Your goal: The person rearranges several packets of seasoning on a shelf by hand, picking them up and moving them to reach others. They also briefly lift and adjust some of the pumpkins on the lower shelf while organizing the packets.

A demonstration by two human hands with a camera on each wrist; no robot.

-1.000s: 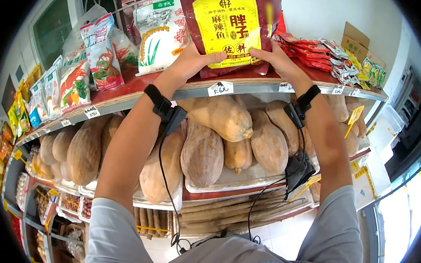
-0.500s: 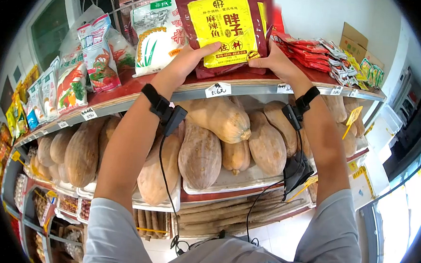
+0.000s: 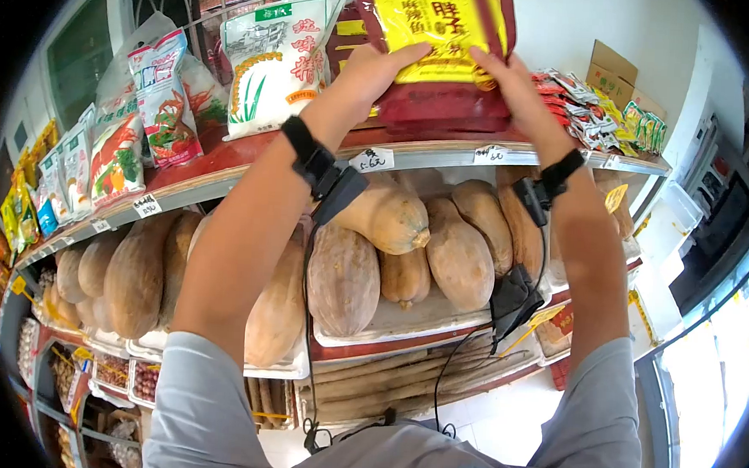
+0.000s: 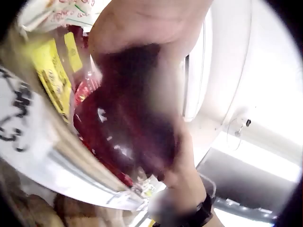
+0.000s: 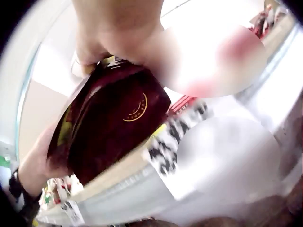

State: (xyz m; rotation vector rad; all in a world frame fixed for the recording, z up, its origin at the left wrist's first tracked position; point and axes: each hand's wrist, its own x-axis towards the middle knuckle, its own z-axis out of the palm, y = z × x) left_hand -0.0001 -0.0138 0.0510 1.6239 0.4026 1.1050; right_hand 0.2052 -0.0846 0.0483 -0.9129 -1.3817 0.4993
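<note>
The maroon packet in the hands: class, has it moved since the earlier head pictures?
Yes: the maroon packet has shifted rightward in the head view, away from the white bag standing on the shelf.

Glossy plastic up top: the dark red pouch throws bright, crinkled glints in the left wrist view, all slick film! To its left, the white bag is plastic too, smooth with soft creases, and the crab-printed bag shines along its wrinkles. Over right, matt brown cardboard on the box. Now the shelf: smooth red top, pale wood-look edge, grey metal-look strip in front, matt paper-look tags on it. Below, dull-skinned squashes and rough brown roots. And 2 black fabric-look straps, plus a soft grey cloth shirt, matt throughout.
</note>
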